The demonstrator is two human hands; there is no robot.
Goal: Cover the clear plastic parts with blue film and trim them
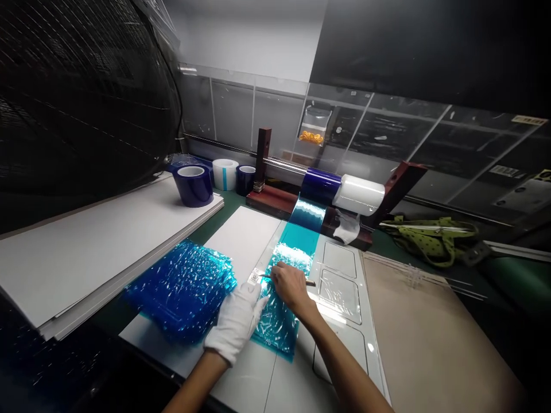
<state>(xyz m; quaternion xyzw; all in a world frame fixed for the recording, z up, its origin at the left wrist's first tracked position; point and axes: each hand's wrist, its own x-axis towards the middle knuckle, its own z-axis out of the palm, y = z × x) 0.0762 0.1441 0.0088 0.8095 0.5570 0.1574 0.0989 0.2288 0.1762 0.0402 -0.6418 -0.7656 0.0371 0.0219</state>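
My left hand (236, 318), in a white glove, lies on the left edge of a blue film strip (275, 327), its fingers flat and apart from the thumb. My bare right hand (290, 282) is closed round a thin knife (310, 283), whose tip points left over the strip. The film runs down from a dark blue roll (321, 186) on a metal bar and covers part of a clear sheet with outlined panels (342, 298). Left of my gloved hand is a stack of crinkled blue film pieces (185, 287).
White boards (107, 241) are stacked at the left, with a blue tape roll (193, 186) on them. A white roll (359, 195) shares the red stand (271, 198). Brown board (422, 327) lies right, a green bag (434, 235) behind it. A large fan (81, 97) stands upper left.
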